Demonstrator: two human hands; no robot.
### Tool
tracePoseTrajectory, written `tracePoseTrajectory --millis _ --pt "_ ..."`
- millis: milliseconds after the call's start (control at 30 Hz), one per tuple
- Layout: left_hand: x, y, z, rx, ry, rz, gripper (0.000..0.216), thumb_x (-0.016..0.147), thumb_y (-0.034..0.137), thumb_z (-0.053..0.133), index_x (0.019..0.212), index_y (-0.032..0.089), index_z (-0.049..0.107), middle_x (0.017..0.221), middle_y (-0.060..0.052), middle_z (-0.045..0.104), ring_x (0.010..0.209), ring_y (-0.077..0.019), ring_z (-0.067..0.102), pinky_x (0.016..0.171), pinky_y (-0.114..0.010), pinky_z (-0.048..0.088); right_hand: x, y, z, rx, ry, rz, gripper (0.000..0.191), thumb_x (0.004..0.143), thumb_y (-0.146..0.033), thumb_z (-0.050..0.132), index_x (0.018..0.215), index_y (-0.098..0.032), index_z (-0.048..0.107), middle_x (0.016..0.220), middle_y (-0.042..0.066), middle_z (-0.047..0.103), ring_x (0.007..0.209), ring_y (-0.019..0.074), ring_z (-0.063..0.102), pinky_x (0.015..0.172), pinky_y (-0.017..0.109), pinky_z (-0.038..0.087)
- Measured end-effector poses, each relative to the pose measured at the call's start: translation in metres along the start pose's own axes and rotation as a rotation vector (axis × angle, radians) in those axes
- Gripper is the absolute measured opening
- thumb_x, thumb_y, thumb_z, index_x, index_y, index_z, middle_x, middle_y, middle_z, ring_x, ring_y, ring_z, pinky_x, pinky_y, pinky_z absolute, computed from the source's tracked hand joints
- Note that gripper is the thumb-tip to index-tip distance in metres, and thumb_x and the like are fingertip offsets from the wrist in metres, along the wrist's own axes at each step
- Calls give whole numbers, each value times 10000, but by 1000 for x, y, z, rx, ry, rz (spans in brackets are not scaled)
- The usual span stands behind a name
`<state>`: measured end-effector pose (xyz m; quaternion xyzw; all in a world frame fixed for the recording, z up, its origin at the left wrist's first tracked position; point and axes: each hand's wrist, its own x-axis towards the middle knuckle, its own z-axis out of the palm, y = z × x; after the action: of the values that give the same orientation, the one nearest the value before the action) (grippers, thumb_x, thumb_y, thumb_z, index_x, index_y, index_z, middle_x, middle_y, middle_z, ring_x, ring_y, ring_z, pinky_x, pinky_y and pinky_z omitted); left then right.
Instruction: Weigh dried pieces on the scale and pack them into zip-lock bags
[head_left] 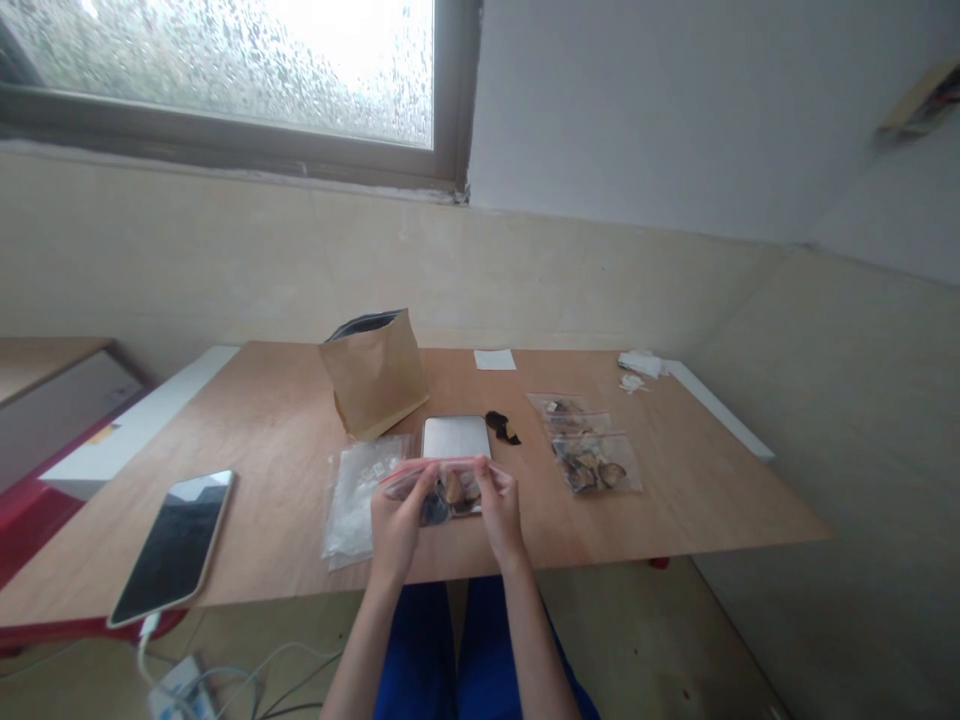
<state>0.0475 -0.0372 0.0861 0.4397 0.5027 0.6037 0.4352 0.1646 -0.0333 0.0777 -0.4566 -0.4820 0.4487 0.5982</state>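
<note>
Between my two hands is a clear zip bag [451, 490] with a red seal strip along its top and brown and dark dried pieces inside. My left hand [397, 515] pinches its left top edge, thumb on the near side. At the right top edge, my right hand [501, 505] grips it the same way. Just behind the bag lies a flat silver scale [455, 433], partly hidden by it. A dark dried piece [501, 425] rests beside the scale's right edge. Under and left of my left hand is a stack of empty clear bags [352, 505].
A brown paper pouch [379, 378] stands open behind the empty bags. Several filled zip bags [592, 460] lie overlapping to the right. A phone [176, 545] with a charging cable is at the left front edge. White paper [495, 360] and crumpled white scraps [641, 365] lie at the back.
</note>
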Motion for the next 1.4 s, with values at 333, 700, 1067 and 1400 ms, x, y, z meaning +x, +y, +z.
tracePoseTrajectory --millis 333,700,1067,1400 --pt "7 -17 -6 -138 -113 -263 616 790 661 359 715 142 683 699 -90 701 729 -222 658 698 -325 509 1 7 -11 -29 387 14 554 832 -634 351 645 -170 589 581 50 649 561 166 616 566 259 473" --pt "9 -13 -7 -104 -393 -229 529 846 554 365 918 155 705 1015 -119 689 934 -233 642 849 -361 479 8 -9 -102 -164 567 107 553 724 -698 459 647 -163 576 456 24 591 371 133 512 374 225 371" --pt "58 20 -49 225 48 198 417 875 432 349 817 172 670 1011 -73 663 1016 -210 572 864 -321 438 29 13 -216 -1116 886 72 642 814 -578 338 1011 -22 590 831 253 641 752 321 600 644 406 426" --pt "122 76 -56 698 534 710 319 833 224 500 1140 158 556 1196 -88 548 1170 -206 448 1014 -408 303 14 60 -171 -1368 719 -248 469 870 -336 283 1012 -3 581 1082 281 557 1059 333 489 873 466 370"
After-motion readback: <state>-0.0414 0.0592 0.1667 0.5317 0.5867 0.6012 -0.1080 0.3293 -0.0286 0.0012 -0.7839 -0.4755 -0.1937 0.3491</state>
